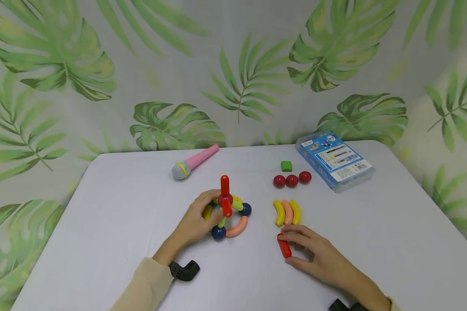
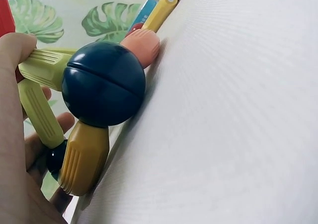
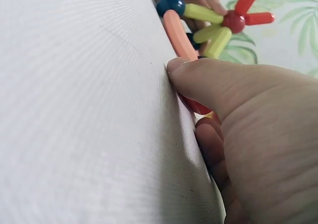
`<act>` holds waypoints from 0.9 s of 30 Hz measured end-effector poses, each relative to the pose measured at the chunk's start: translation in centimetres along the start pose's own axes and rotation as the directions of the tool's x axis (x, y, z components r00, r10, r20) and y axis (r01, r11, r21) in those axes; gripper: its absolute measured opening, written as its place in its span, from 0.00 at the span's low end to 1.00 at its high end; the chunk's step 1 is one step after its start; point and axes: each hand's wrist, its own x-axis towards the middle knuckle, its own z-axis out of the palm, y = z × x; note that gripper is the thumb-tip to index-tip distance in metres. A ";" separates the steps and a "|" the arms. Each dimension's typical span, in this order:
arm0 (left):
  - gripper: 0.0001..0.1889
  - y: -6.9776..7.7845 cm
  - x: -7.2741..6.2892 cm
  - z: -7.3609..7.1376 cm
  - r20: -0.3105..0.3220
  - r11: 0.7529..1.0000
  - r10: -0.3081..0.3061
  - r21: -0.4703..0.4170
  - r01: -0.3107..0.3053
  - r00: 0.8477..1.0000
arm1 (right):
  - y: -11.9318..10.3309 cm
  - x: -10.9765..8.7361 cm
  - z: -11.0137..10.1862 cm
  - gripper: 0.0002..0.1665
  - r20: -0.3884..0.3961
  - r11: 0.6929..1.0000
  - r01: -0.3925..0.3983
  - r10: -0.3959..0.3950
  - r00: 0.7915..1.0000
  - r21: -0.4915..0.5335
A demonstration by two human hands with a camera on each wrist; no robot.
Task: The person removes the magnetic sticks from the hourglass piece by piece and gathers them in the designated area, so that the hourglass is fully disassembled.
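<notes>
My left hand (image 1: 192,222) grips a ball-and-stick model on the white table, thumb on one side and fingers on the other. Dark blue balls (image 2: 104,82) join yellow and pink curved sticks (image 1: 239,226) in its base. Light green sticks (image 3: 203,12) slope up to a red ball (image 3: 234,21), from which two red sticks (image 3: 259,19) stick out. At the right, my right hand (image 1: 323,257) pinches a loose red stick (image 1: 284,247) between thumb and fingertips, low over the tabletop. In the right wrist view the thumb mostly hides this stick.
Two yellow curved sticks and a pink one (image 1: 287,213) lie just beyond my right hand. Three dark red balls (image 1: 292,181) and a green block (image 1: 286,166) sit farther back. A blue-labelled plastic box (image 1: 336,160) is at the back right, a pink toy microphone (image 1: 198,160) at the back.
</notes>
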 end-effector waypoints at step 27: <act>0.21 -0.3 -0.1 0.3 -0.009 1.000 0.000 -0.008 -0.001 1.000 | -5.2 5.0 -2.9 0.34 -0.313 0.971 0.231 -0.239 0.919 -0.062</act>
